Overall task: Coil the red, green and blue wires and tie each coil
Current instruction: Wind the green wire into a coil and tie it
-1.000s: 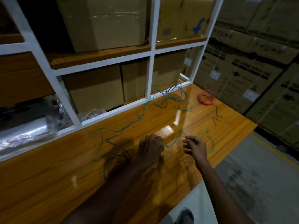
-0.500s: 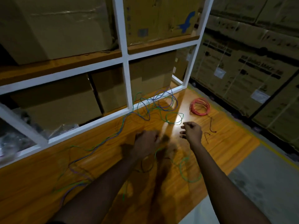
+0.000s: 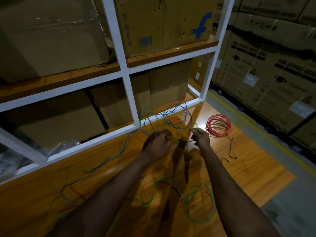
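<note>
Left hand [image 3: 158,142] and right hand [image 3: 201,139], each grip pinching a thin green insulated wire [image 3: 213,204] that sprawls over an orange wooden desk [image 3: 248,171], tangled with a thin blue insulated wire [image 3: 191,117] — probably light, limp, springy; best held near its end.

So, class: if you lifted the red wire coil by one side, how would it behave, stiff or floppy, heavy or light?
Probably floppy: the red wire coil is thin loops lying flat on the wooden surface, so it would likely sag. Likely light, being such fine wire. Its loops look uneven and no tie is visible, so they might spread apart.
</note>
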`<state>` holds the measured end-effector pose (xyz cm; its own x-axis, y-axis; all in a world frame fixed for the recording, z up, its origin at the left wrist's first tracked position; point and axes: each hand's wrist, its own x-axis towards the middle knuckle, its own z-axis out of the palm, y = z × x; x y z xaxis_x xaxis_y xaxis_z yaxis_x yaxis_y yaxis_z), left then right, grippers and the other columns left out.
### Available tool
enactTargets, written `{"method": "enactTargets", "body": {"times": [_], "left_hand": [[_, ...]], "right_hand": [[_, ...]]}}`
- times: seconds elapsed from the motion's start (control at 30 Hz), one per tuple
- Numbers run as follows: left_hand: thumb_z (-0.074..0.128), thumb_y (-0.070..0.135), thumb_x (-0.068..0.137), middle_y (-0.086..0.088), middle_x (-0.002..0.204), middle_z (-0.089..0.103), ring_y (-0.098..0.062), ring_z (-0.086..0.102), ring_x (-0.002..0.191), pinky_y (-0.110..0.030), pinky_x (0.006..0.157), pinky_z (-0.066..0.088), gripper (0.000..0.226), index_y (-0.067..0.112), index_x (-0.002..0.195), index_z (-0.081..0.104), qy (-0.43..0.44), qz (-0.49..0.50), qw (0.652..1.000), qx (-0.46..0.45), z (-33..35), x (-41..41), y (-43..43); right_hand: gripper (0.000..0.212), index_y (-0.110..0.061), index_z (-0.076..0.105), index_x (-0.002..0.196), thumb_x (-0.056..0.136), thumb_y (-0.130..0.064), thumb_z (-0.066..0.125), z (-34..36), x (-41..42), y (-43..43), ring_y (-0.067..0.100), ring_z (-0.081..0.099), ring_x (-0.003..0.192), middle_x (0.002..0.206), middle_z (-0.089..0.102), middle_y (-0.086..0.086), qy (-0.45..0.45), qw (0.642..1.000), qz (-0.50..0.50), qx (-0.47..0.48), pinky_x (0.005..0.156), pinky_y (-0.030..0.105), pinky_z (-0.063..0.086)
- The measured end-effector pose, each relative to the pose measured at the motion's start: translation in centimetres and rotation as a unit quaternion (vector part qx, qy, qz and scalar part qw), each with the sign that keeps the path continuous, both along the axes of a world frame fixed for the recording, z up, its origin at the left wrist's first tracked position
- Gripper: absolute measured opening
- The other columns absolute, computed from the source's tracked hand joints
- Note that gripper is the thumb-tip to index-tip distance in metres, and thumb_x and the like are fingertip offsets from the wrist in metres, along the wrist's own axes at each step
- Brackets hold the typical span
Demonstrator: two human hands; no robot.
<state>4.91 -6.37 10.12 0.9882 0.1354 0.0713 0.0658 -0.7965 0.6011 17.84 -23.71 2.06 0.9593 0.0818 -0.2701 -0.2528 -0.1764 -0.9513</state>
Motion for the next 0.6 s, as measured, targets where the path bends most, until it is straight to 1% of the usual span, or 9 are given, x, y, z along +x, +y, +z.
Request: {"method": "enactTargets", "body": {"times": [0.1, 0.17, 0.23, 0.3, 0.37, 0.4, 0.47, 0.53, 0.6], "left_hand": [[0.061, 0.023, 0.080, -0.011, 0.135, 0.048, -0.030, 0.046, 0.123, -0.037, 0.101, 0.040, 0.066, 0.024, 0.142, 0.039, -0.017, 0.008, 1.000, -0.022, 1.1, -0.4, 0.1], [0.068, 0.022, 0.079, -0.011, 0.143, 0.036, -0.027, 0.036, 0.131, -0.036, 0.105, 0.035, 0.084, 0.025, 0.150, 0.023, -0.046, 0.016, 0.998, -0.033, 2.6, -0.6, -0.4], [0.069, 0.026, 0.082, -0.008, 0.145, 0.035, -0.021, 0.035, 0.130, -0.033, 0.102, 0.032, 0.083, 0.025, 0.150, 0.022, -0.071, 0.023, 0.994, -0.080, 4.6, -0.8, -1.2], [0.062, 0.033, 0.086, -0.005, 0.129, 0.052, -0.015, 0.049, 0.117, -0.030, 0.092, 0.038, 0.054, 0.018, 0.136, 0.047, -0.093, 0.011, 0.987, -0.129, 6.7, -0.8, -1.6], [0.053, 0.030, 0.091, 0.007, 0.083, 0.066, -0.001, 0.061, 0.080, -0.025, 0.069, 0.039, 0.021, 0.015, 0.087, 0.066, -0.102, 0.003, 0.978, -0.184, 8.4, -1.1, -1.7], [0.050, 0.024, 0.094, 0.009, 0.066, 0.062, 0.000, 0.059, 0.064, -0.025, 0.061, 0.039, 0.029, 0.015, 0.070, 0.062, -0.081, 0.001, 0.968, -0.239, 9.1, -1.1, -1.7], [0.045, 0.015, 0.097, 0.003, 0.047, 0.051, -0.012, 0.055, 0.047, -0.024, 0.050, 0.040, 0.041, 0.011, 0.056, 0.050, -0.009, -0.004, 0.932, -0.362, 10.4, -1.9, -1.9], [0.043, 0.014, 0.098, 0.002, 0.041, 0.032, -0.014, 0.039, 0.036, -0.021, 0.044, 0.032, 0.045, 0.014, 0.053, 0.035, 0.024, -0.014, 0.882, -0.470, 11.5, -2.7, -1.7], [0.040, 0.019, 0.100, 0.005, 0.041, 0.021, -0.009, 0.022, 0.033, -0.017, 0.038, 0.021, 0.046, 0.019, 0.056, 0.027, 0.039, -0.032, 0.815, -0.578, 12.8, -3.5, -1.0]], "right_hand": [[0.019, -0.012, 0.071, 0.096, 0.097, -0.008, 0.052, 5.0, -4.0, -1.0, 0.021, 0.043, 0.068, 0.060, 0.039, 0.002, -0.080, 0.985, 0.073, 0.132, 0.067, 0.028, 0.048], [0.016, -0.005, 0.070, 0.101, 0.093, -0.009, 0.057, 7.6, -6.5, -1.6, 0.024, 0.042, 0.069, 0.057, 0.036, 0.003, -0.109, 0.971, 0.131, 0.167, 0.074, 0.032, 0.054], [0.023, -0.004, 0.072, 0.102, 0.087, -0.021, 0.064, 9.9, -8.6, -2.1, 0.027, 0.041, 0.069, 0.063, 0.036, 0.015, -0.135, 0.959, 0.184, 0.166, 0.082, 0.040, 0.054], [0.027, -0.007, 0.074, 0.099, 0.083, -0.028, 0.069, 12.2, -10.1, -2.4, 0.027, 0.041, 0.068, 0.067, 0.036, 0.021, -0.152, 0.952, 0.204, 0.168, 0.085, 0.044, 0.055], [0.018, -0.006, 0.073, 0.096, 0.086, -0.018, 0.065, 14.6, -11.3, -2.6, 0.026, 0.046, 0.066, 0.066, 0.040, 0.018, -0.171, 0.952, 0.191, 0.164, 0.082, 0.044, 0.056], [0.014, -0.004, 0.072, 0.096, 0.089, -0.011, 0.062, 15.6, -11.8, -2.7, 0.025, 0.050, 0.065, 0.063, 0.046, 0.016, -0.184, 0.954, 0.180, 0.155, 0.079, 0.044, 0.054], [0.015, -0.004, 0.071, 0.096, 0.092, -0.001, 0.056, 16.9, -12.2, -3.2, 0.020, 0.054, 0.064, 0.063, 0.055, 0.004, -0.205, 0.959, 0.155, 0.123, 0.072, 0.036, 0.053], [0.018, -0.008, 0.072, 0.095, 0.089, 0.004, 0.059, 17.5, -12.2, -3.5, 0.019, 0.053, 0.066, 0.065, 0.056, 0.011, -0.231, 0.965, 0.105, 0.068, 0.065, 0.028, 0.048], [0.021, -0.006, 0.070, 0.095, 0.085, 0.009, 0.059, 16.8, -11.5, -3.6, 0.021, 0.052, 0.071, 0.069, 0.055, 0.021, -0.254, 0.967, 0.020, 0.013, 0.064, 0.029, 0.043]]}}
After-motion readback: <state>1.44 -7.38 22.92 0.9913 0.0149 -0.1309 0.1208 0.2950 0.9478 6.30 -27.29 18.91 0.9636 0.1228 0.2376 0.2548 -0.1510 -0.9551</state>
